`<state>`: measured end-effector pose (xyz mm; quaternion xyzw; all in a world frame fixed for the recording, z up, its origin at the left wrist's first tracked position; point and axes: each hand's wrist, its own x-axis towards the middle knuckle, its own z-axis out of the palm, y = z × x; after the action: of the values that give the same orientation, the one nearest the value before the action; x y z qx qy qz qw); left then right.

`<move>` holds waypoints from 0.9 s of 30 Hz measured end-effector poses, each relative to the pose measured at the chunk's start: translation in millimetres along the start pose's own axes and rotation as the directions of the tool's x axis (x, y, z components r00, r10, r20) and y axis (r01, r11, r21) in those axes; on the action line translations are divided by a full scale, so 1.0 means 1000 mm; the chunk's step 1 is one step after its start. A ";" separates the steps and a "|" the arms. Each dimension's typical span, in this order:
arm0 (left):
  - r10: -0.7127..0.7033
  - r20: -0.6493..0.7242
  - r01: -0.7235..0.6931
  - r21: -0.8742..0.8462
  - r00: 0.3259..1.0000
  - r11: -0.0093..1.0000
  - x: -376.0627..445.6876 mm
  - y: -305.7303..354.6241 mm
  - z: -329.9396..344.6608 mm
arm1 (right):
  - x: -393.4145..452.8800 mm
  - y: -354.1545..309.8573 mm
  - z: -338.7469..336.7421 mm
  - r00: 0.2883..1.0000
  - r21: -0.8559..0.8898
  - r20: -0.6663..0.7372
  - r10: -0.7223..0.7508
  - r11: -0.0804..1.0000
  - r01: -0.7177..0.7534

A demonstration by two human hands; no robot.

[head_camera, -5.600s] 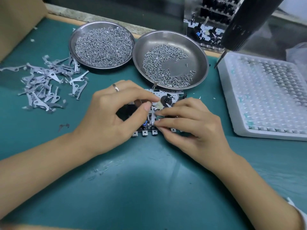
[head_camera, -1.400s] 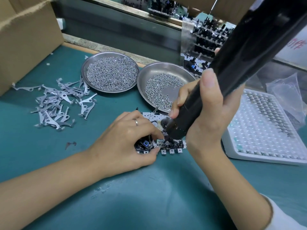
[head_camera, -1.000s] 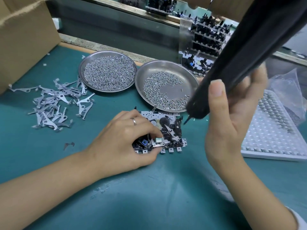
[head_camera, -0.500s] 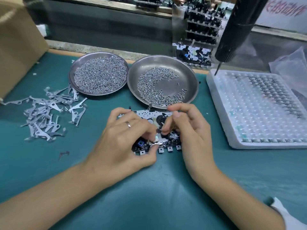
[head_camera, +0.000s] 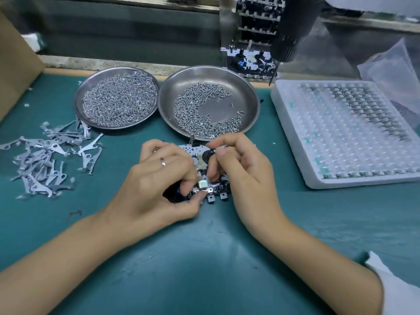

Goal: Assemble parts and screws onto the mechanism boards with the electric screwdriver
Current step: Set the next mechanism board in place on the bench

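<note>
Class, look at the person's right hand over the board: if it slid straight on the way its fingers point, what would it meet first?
Probably the left hand. The right hand has its fingers curled leftward across the mechanism board, and the left hand's fingertips lie just beyond; depth is unclear.

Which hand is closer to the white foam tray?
Right. The right hand works on the mechanism board, nearer the white foam tray; the left hand is on the board's far side.

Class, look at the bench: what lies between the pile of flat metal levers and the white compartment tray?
In the head view, the mechanism board lies between the levers and the tray, with both hands on it.
</note>
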<state>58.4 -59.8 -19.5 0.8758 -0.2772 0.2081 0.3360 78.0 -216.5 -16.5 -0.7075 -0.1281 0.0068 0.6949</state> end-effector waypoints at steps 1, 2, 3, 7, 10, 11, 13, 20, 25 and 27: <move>-0.001 -0.007 0.001 0.000 1.000 1.000 0.000 0.000 0.001 | 0.000 0.000 0.000 1.000 -0.008 -0.001 0.002 1.000 -0.002; -0.007 -0.014 0.006 -0.001 1.000 1.000 -0.001 0.000 0.001 | 0.000 0.000 0.000 1.000 -0.011 -0.001 0.003 1.000 -0.003; -0.012 -0.019 0.012 -0.002 1.000 1.000 -0.001 0.000 0.002 | 0.000 0.000 0.000 1.000 -0.014 -0.001 0.003 1.000 -0.003; -0.020 -0.034 0.018 -0.041 0.999 0.999 -0.002 -0.002 0.003 | 0.001 0.000 0.000 1.000 -0.048 0.004 -0.006 0.999 0.006; -0.019 -0.041 0.015 -0.080 0.999 0.997 -0.001 -0.003 0.003 | 0.001 -0.001 0.001 1.000 -0.053 0.001 -0.013 0.999 0.013; -0.017 -0.046 0.013 -0.085 0.999 0.996 -0.001 -0.003 0.003 | 0.001 -0.001 0.001 1.000 -0.049 0.000 -0.015 0.999 0.015; -0.011 -0.050 0.006 -0.093 0.999 0.996 -0.002 -0.003 0.004 | 0.000 -0.001 0.001 1.000 -0.049 0.000 -0.016 0.999 0.016; -0.008 -0.041 0.003 -0.114 0.999 0.993 -0.001 -0.003 0.003 | 0.001 0.000 0.002 1.000 -0.058 0.001 -0.029 0.998 0.029; -0.024 -0.051 0.020 -0.085 0.998 0.996 -0.002 -0.001 0.004 | -0.001 0.001 0.002 0.999 -0.059 0.002 -0.049 0.997 0.049; -0.029 -0.050 0.026 -0.068 0.998 0.997 -0.004 0.000 0.004 | -0.001 0.001 0.001 0.998 -0.047 0.000 -0.060 0.997 0.060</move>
<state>56.4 -60.8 -24.2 0.8621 -0.2635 0.2160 0.3750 76.6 -216.0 -17.3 -0.7194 -0.1488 -0.0175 0.6783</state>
